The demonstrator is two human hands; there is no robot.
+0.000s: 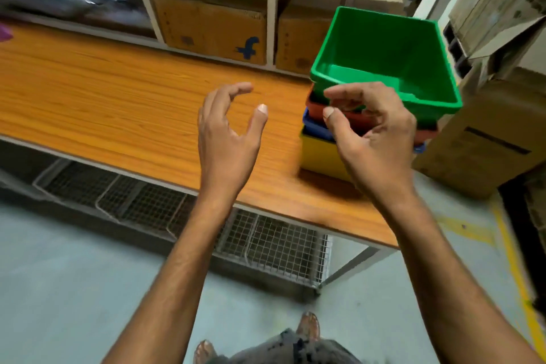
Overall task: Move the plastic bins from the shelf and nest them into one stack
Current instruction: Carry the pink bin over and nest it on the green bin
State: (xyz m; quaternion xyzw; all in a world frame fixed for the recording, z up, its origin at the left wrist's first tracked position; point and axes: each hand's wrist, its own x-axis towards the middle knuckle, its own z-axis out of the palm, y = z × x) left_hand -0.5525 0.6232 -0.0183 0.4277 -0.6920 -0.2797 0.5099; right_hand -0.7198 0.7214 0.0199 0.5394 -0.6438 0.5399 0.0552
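Bins nested in one stack at the desk's right end, both hands empty in front of it.
Green bin [387,53] sits tilted on top, over a red bin [359,121], a blue bin [317,128] and a yellow bin [317,154] at the bottom, at about 1 o'clock on the wooden desk [118,91]. Right hand [375,139] hovers just before the stack, its grip apart, fingers curled. Left hand [229,139], at 12 o'clock, is spread loosely over bare desk. Cardboard boxes [212,21] stand behind.
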